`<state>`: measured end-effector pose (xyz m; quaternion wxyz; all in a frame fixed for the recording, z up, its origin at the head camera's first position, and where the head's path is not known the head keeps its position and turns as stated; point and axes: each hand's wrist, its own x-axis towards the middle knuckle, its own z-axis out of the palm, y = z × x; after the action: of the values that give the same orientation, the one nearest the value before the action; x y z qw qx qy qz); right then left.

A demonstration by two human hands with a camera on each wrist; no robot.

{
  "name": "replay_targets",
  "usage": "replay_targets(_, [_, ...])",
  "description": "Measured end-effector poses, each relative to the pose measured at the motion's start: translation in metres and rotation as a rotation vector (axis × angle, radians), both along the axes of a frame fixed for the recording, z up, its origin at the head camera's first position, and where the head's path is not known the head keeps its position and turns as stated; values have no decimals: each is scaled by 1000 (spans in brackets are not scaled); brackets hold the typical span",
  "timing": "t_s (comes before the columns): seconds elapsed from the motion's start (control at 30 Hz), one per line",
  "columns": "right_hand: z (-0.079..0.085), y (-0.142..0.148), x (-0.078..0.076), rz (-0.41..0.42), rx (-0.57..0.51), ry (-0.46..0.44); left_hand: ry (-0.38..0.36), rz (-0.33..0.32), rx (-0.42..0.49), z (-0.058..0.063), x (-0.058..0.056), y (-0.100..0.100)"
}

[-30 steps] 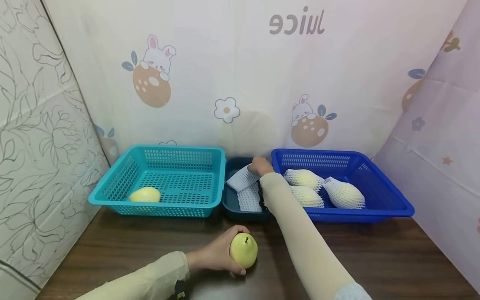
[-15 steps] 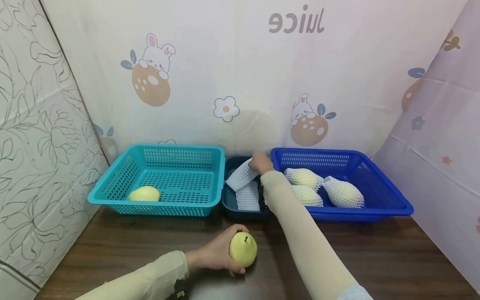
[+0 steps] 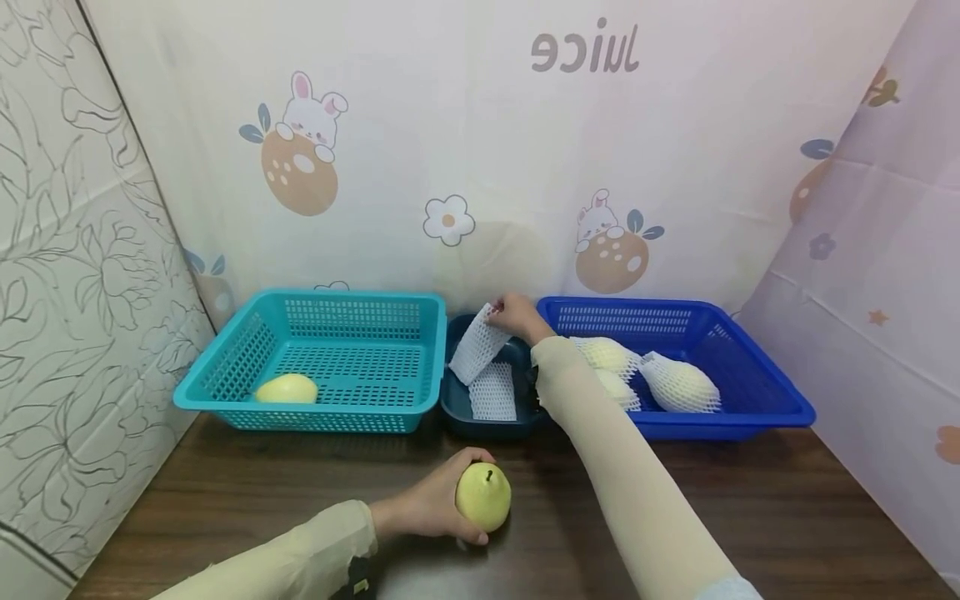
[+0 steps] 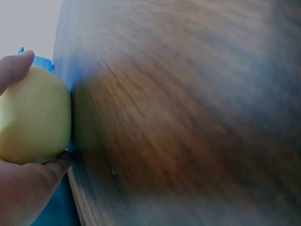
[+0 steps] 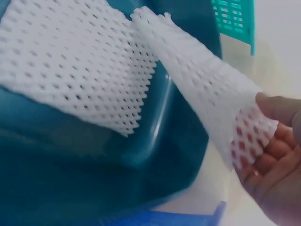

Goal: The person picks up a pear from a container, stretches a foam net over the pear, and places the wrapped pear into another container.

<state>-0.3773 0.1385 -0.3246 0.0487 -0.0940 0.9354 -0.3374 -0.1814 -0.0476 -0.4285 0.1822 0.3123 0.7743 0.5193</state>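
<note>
"Gripping a yellow-green pear [image 3: 482,497], the left hand [image 3: 431,508] is closest, low over the dark wooden table [image 3: 247,492]."

"How do its fingers lie?"

"Curled round the far side, thumb on the near side, with the stem pointing up. Whether the fruit touches the wood, I can't tell."

"And past that?"

"A small dark teal tray [image 3: 491,430], with a flat foam net [image 3: 493,392] lying in it."

"Where's the right hand [image 3: 521,318]?"

"Over the tray's far right edge, thumb and fingers pinching the top of a raised foam net [image 3: 477,346]. That one slants, its lower end down inside the tray. Contact between the two nets is hard to judge."

"What stands on either side?"

"On the left, a turquoise basket [image 3: 330,409] with one bare pear [image 3: 287,388] near its front. On the right, a blue basket [image 3: 750,421] showing three netted fruits [image 3: 681,385], two partly behind the right sleeve [image 3: 622,467]."

"Farthest back?"

"A pale curtain [image 3: 405,125] printed with rabbits, oranges and the word Juice, mirrored."
</note>
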Motion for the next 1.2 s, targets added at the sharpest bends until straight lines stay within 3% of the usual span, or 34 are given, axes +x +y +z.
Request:
replay_targets(0.17, [13,6,4,97,-12,-1,-10,-5,8,0,1,1])
replay_targets(0.6, [48,28,19,226,50,187,2,-8,-17,1,-1,1])
replay_targets(0.9, [56,43,46,333,34,267,2,-19,0,-1,0,2])
replay_targets(1.2, [63,52,92,429,-9,349,-26,-9,4,3,0,1])
